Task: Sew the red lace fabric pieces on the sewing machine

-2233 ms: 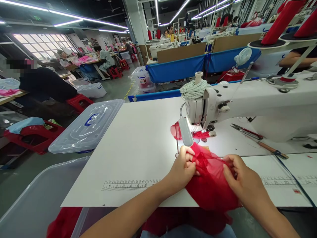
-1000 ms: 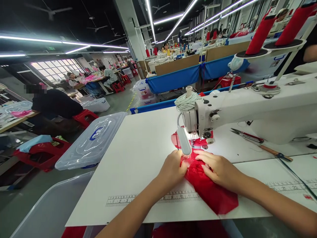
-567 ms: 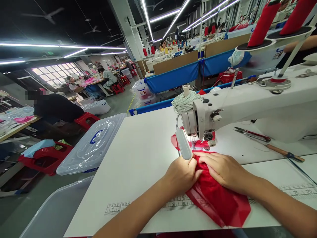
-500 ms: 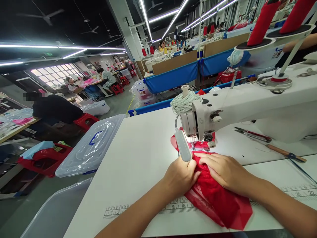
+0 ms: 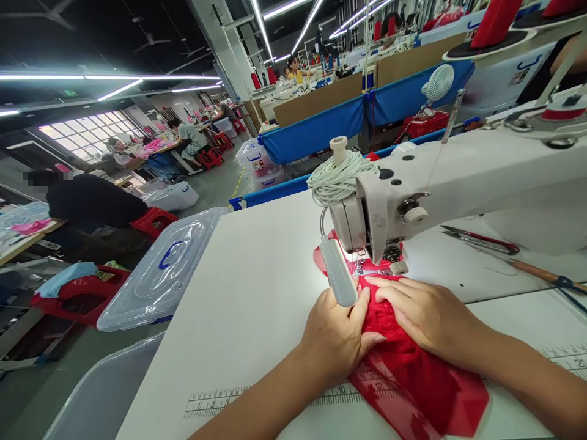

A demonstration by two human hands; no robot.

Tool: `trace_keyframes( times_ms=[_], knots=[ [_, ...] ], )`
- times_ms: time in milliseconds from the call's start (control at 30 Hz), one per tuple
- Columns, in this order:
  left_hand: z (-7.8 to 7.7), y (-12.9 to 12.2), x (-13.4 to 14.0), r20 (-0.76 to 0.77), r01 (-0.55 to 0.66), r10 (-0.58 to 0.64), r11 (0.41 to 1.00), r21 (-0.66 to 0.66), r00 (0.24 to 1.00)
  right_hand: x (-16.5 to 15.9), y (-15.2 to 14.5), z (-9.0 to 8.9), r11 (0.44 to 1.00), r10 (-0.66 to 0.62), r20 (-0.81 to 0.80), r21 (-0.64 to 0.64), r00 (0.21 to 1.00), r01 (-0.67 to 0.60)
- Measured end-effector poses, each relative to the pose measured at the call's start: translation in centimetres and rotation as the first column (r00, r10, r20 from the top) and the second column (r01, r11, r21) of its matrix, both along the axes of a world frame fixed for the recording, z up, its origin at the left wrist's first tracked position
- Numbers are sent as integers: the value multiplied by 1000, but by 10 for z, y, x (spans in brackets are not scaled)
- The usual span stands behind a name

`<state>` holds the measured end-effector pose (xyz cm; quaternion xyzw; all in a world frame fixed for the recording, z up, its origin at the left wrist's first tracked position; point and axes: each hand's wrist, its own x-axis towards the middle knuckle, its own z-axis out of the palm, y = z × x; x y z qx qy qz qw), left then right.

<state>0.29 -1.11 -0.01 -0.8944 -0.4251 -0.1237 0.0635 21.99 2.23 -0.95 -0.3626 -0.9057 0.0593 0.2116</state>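
Thin red fabric (image 5: 440, 385) runs from beneath the presser foot of a white sewing machine (image 5: 481, 177) toward the table's near edge, bunched in the middle and sheer along its left side. My left hand (image 5: 334, 336) grips its left edge close to the foot, with the thumb on top; a small grey lamp (image 5: 338, 275) hides some of the fingers. My right hand (image 5: 426, 311) lies on the fabric from the right, fingers stretched toward the needle and pressed down flat. Its thumb is hidden. Past the foot, more red fabric (image 5: 321, 260) rests on the machine bed.
Scissors (image 5: 481, 239) and a wooden-handled tool (image 5: 536, 270) lie right of the needle. A printed ruler (image 5: 215, 400) runs along the front of the white table (image 5: 238, 293). Left of it stands a lidded plastic box (image 5: 160, 269). Red thread cones (image 5: 495, 24) rise behind the machine.
The view has shifted slightly, bringing the machine closer. My left thumb reaches further across the fabric. Both hands stay beside the presser foot, and the fabric's near end sits lower and further right in view.
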Motion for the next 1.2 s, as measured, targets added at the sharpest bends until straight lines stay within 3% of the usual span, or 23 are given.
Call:
trace_keyframes(
  times_ms=[267, 667, 900, 1200],
  knots=[
    [1, 4, 4, 48, 9, -14, 994, 106, 999, 0, 0, -1, 999, -23, 7, 37, 1000, 22],
    [-2, 5, 4, -30, -38, 42, 991, 127, 999, -2, 2, -2, 998, -64, 18, 25, 998, 64],
    [0, 8, 4, 11, -30, 28, 987, 156, 1000, -3, 3, -9, 995, -101, -5, 20, 995, 102],
    [0, 12, 2, 10, -17, 16, 992, 125, 1000, -4, 7, -1, 997, -74, 9, 2, 997, 74]
  ],
)
